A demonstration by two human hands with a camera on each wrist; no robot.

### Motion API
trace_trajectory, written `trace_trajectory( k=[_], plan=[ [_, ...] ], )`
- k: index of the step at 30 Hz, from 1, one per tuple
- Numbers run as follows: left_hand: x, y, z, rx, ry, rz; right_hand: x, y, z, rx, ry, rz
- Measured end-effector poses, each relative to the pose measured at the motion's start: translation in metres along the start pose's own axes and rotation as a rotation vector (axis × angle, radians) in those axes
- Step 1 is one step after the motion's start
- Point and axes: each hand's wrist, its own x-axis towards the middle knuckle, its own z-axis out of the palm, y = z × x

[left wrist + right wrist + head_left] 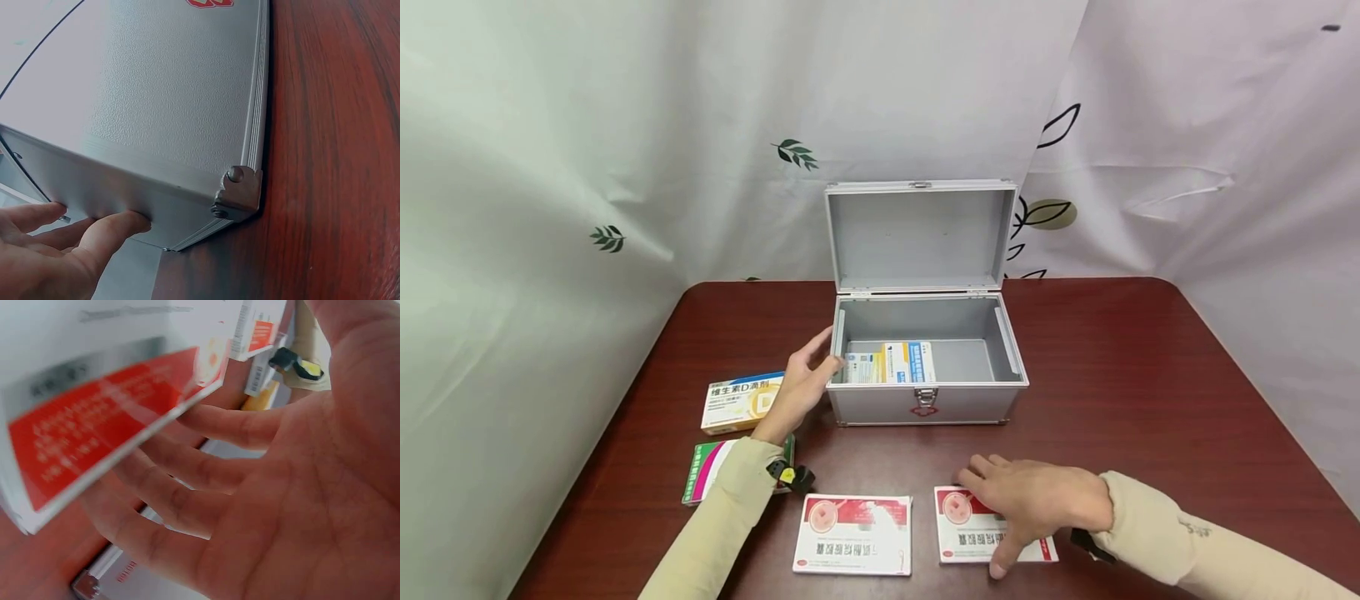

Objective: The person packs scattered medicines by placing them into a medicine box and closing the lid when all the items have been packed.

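Observation:
A silver metal case with a red emblem stands with its lid raised. My left hand is at its left side; in the left wrist view that hand has thumb and fingertips against the case's side wall. Nearer to me, my right hand spreads over a red-and-white medicine box, thumb near the close edge and fingers past the far edge. From the right wrist, this box stands between the camera and the extended fingers, hiding some fingertips.
Another red-and-white medicine box lies to the left of the one under my right hand. A vitamin D box and a green-and-white box lie by my left forearm. Inside the case, blue, yellow and white boxes sit at the left.

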Motion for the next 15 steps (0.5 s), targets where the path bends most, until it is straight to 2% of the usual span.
trace_trajectory(
  k=[8, 15],
  plan=[
    [-0.002, 0.000, 0.000, -0.024, -0.014, -0.020, 0.003, -0.004, 0.013, -0.051, 0.062, -0.020],
    [-0.001, 0.000, 0.001, -0.016, 0.001, -0.017, 0.005, -0.005, 0.018, -0.051, 0.097, -0.017]
  ],
)
